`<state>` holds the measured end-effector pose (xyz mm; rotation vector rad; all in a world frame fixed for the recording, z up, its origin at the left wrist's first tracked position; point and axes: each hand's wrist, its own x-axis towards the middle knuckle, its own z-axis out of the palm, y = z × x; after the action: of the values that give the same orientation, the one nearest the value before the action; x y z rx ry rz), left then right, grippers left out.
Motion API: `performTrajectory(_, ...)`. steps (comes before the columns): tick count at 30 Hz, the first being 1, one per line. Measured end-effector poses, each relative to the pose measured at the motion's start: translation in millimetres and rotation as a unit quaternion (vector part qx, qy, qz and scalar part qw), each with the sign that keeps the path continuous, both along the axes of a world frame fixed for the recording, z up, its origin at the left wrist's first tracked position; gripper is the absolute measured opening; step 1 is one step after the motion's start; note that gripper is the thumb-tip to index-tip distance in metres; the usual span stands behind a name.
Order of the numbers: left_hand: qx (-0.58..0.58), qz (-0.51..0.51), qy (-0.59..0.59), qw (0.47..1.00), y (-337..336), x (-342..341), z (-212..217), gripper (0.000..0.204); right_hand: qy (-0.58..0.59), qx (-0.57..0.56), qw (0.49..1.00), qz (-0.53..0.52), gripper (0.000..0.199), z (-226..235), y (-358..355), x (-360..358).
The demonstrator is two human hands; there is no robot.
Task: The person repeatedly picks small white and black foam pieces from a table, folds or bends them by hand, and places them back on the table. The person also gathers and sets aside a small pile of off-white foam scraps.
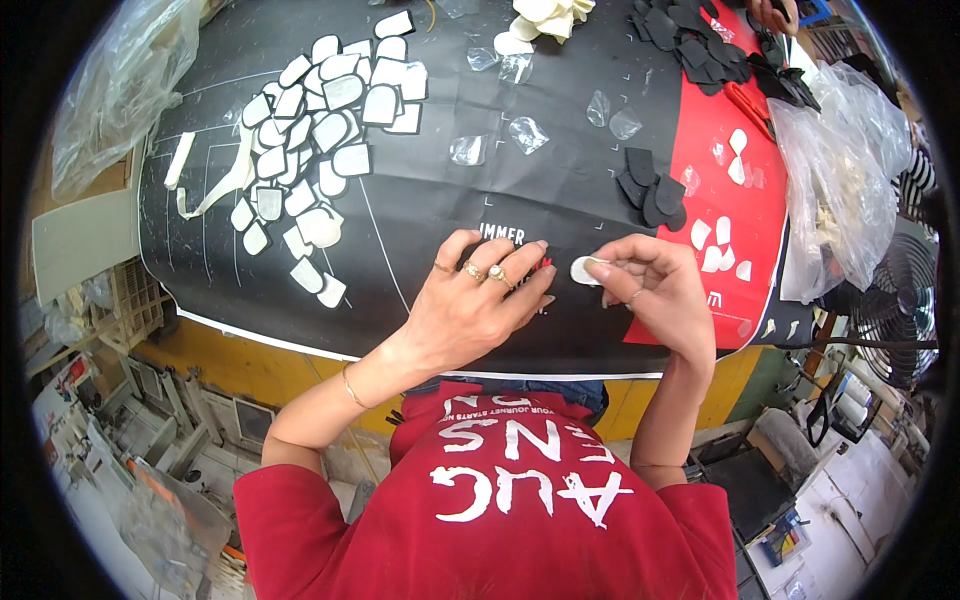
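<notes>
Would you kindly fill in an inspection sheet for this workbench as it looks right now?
Surface: black table cover with a red sheet at its right end.
Job's things: small white oval piece pinched in the right hand; left hand rests flat beside it.
Clutter: spread of white-faced pieces at left, black pieces near the red sheet, clear film scraps, plastic bags at right.
Hands: both bare, rings on the left.
Cables: nothing seen.
Surroundings: fan at right, another person's hand at the far edge.
</notes>
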<state>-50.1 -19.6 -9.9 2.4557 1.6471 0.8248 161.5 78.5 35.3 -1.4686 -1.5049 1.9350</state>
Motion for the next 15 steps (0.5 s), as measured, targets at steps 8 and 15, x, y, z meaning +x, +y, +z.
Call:
performTrajectory(8, 0.0, 0.003, -0.001, 1.0, 0, 1, 0, 0.031, 0.035, -0.013, 0.999, -0.033, 0.013, 4, 4, 18)
performTrajectory(15, -0.001, 0.003, 0.004, 1.0, 0, 1, 0, 0.031, -0.021, 0.013, 1.0, 0.007, 0.013, 1, -4, -7)
